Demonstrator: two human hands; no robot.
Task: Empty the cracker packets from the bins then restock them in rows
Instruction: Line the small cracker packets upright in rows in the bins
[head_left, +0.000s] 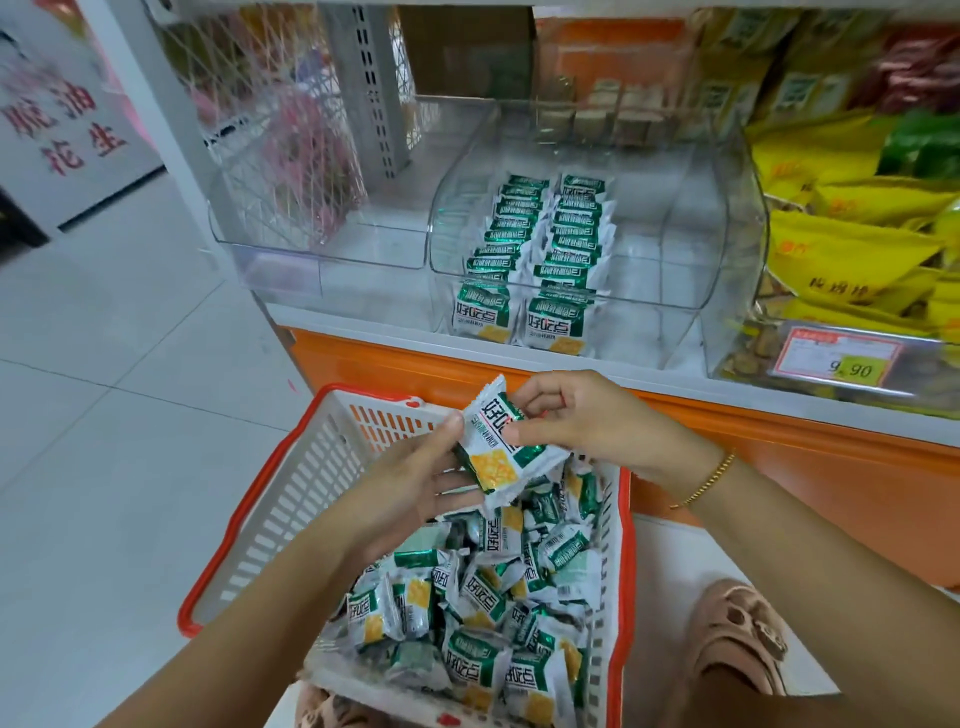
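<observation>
A: Where is the cracker packet (506, 441) held?
B: Over the basket (291, 499) of loose packets. It is best squared up, its print matched to the two rows (540, 249) in the clear bin (675, 291), then slotted in upright.
A: And the hands?
B: Both are closed on it: the left hand (410, 483) is cupped beneath, and the right hand (582, 415) is pinched at the top.

Both hands meet above the far half of the basket (236, 525), sharing one cracker packet (506, 449). The left hand (410, 483) rises from the basket's near left, palm up, thumb on the packet's left edge, fingers beneath it. The right hand (589, 415) reaches in over the basket's right rim, fingers curled, thumb pinching the packet. Both forearms are bare.
</observation>
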